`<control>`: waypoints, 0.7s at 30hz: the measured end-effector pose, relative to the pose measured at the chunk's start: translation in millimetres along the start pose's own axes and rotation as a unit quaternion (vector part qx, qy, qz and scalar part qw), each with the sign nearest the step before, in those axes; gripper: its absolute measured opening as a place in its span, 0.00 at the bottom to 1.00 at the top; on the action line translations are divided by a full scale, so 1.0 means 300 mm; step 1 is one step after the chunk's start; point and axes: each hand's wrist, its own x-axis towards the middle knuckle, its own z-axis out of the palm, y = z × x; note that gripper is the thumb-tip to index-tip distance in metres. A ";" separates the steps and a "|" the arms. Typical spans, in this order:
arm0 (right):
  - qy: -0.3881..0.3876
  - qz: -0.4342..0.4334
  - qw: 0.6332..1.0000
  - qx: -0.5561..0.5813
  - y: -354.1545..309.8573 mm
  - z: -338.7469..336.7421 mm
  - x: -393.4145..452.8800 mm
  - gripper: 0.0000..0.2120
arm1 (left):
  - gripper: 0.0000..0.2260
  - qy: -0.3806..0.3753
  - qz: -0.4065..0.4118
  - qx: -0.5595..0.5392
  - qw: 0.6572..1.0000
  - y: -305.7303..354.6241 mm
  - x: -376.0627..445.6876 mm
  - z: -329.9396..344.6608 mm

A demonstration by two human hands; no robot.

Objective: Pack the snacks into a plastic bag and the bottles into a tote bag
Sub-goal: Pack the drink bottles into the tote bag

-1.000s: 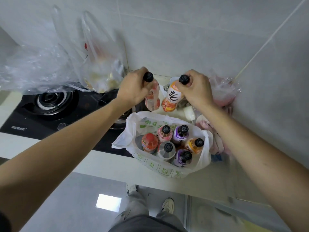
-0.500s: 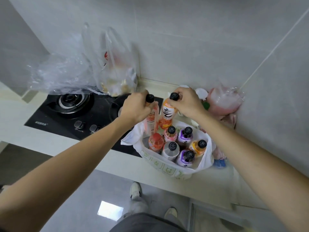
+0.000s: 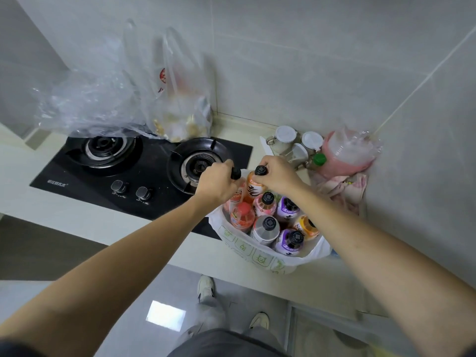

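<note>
The pale table (image 3: 77, 222) carries a black gas hob (image 3: 144, 171) below grey wall tiles (image 3: 309, 60). At the tote bag's (image 3: 257, 256) 12 o'clock edge, the left hand (image 3: 217, 185) grips a pink bottle (image 3: 238, 194); the right hand (image 3: 277, 175) grips an orange bottle (image 3: 255, 188).

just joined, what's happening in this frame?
A person is loading bottles into a white tote bag on the counter beside the stove. The left hand holds a pink bottle by its neck, the right hand an orange bottle; both are at the bag's far edge. Six bottles already stand inside.

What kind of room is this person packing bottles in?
Most likely a home kitchen: a black two-burner gas stove is set into a pale countertop, lidded jars stand in the corner, and the walls are grey tile.
</note>
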 end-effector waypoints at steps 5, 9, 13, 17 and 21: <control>-0.012 0.008 1.000 -0.016 0.044 0.007 -0.007 0.12 | 0.16 -0.012 0.021 -0.027 0.999 -0.025 0.004 0.053; -0.056 0.000 0.998 -0.010 0.059 -0.026 -0.009 0.10 | 0.17 -0.035 0.056 -0.032 0.997 -0.020 0.018 0.065; -0.046 -0.009 0.999 -0.010 0.081 -0.043 -0.015 0.09 | 0.19 -0.041 0.085 -0.035 0.995 -0.022 0.022 0.086; 0.000 -0.016 1.000 -0.013 0.098 -0.028 -0.029 0.09 | 0.21 -0.050 0.090 -0.053 0.993 -0.006 0.032 0.103; -0.010 -0.013 1.000 0.000 0.104 -0.032 -0.030 0.08 | 0.20 -0.052 0.095 -0.057 0.993 -0.002 0.039 0.108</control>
